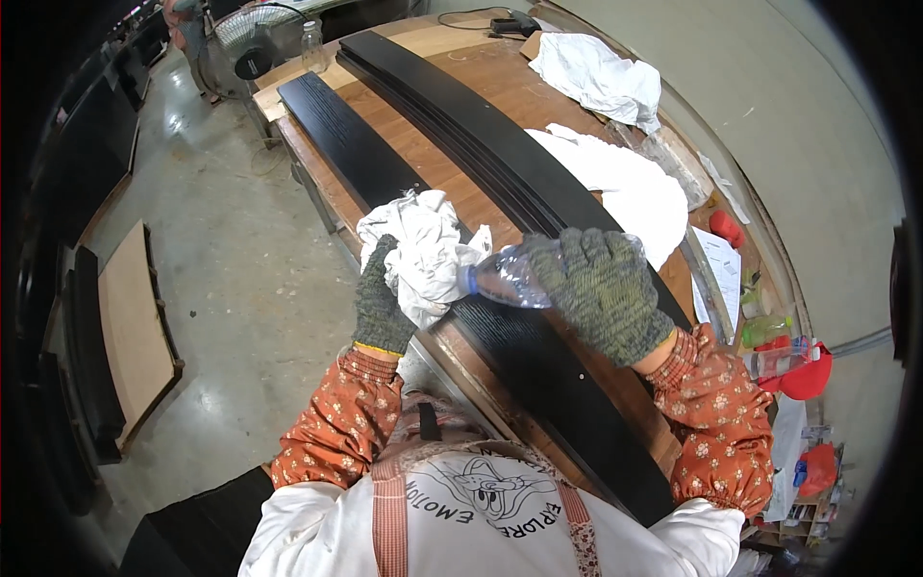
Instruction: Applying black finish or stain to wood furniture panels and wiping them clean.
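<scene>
My left hand (pixel 381 303), in a dark knitted glove, is closed on a crumpled white cloth (pixel 420 245) above the near edge of the workbench. In a matching glove, my right hand (pixel 601 288) grips a clear plastic bottle (pixel 514 277) held on its side. The bottle's blue-ringed neck points left and meets the cloth. Under both hands runs a long black board (pixel 538 365) with a wood-grain surface; the cloth hides part of it. Beyond it lies a stack of long black boards (pixel 452 125).
White cloths (pixel 596 77) lie on the wooden workbench (pixel 423 183) at the far right. A glass jar (pixel 312 46) and a fan (pixel 255 43) are at the far left. A person (pixel 189 43) stands in the background. Panels (pixel 135 327) lean at the left; red items (pixel 808 370) sit at right.
</scene>
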A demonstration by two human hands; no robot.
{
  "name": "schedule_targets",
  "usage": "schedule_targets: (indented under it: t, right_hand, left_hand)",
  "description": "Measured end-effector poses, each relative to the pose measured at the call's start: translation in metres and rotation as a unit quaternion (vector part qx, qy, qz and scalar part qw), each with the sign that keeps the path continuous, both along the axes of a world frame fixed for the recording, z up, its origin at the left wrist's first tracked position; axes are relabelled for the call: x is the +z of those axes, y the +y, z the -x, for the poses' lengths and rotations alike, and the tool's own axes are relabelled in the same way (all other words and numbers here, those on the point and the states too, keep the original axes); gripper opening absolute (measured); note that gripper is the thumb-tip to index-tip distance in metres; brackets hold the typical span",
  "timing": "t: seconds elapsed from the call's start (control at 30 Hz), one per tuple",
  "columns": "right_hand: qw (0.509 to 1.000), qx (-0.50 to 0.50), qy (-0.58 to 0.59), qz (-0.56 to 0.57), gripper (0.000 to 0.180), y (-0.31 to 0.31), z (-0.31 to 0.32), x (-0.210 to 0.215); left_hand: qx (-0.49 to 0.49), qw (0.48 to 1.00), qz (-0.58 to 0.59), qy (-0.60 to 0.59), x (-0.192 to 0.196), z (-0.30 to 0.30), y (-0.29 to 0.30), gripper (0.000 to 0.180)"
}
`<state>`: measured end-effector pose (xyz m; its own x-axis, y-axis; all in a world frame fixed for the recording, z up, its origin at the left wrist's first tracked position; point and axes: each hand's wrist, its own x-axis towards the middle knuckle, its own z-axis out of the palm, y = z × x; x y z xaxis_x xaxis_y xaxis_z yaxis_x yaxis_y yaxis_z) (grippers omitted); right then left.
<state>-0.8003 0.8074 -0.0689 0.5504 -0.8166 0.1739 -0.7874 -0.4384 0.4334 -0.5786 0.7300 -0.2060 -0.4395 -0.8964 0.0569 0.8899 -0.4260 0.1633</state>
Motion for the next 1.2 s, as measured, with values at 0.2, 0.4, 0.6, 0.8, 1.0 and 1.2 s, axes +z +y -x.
schedule_targets:
  t: [0.2,0.4,0.6,0.8,1.0,1.2]
  right_hand:
    - [0.99,0.088,-0.038,0.099,0.051,-0.011,-0.02,0.006]
    - [1.0,0.003,-0.023,-0.014,0.051,0.002,-0.014,0.014]
    - [0.995,0.037,-0.066,0.072,0.04,0.0,-0.029,0.017]
    - [0.991,-0.081,-0.103,0.001,0.04,0.028,-0.009,-0.003]
    - [0.979,-0.142,-0.142,-0.033,0.047,0.042,0.011,-0.03]
    - [0.95,-0.136,-0.27,-0.082,0.057,0.048,0.026,-0.027]
  left_hand:
    - [0.012,0.999,0.012,0.036,0.007,0.0,0.01,0.045]
    - [-0.014,0.997,-0.005,0.076,-0.005,-0.002,0.004,0.046]
    - [-0.066,0.996,0.005,0.058,-0.036,-0.007,-0.002,0.046]
    - [-0.012,0.994,0.018,-0.109,0.017,0.011,0.013,0.049]
    - [0.009,0.98,-0.008,-0.199,0.021,0.024,0.021,0.051]
    - [-0.025,0.928,-0.023,-0.372,-0.002,0.026,0.019,0.044]
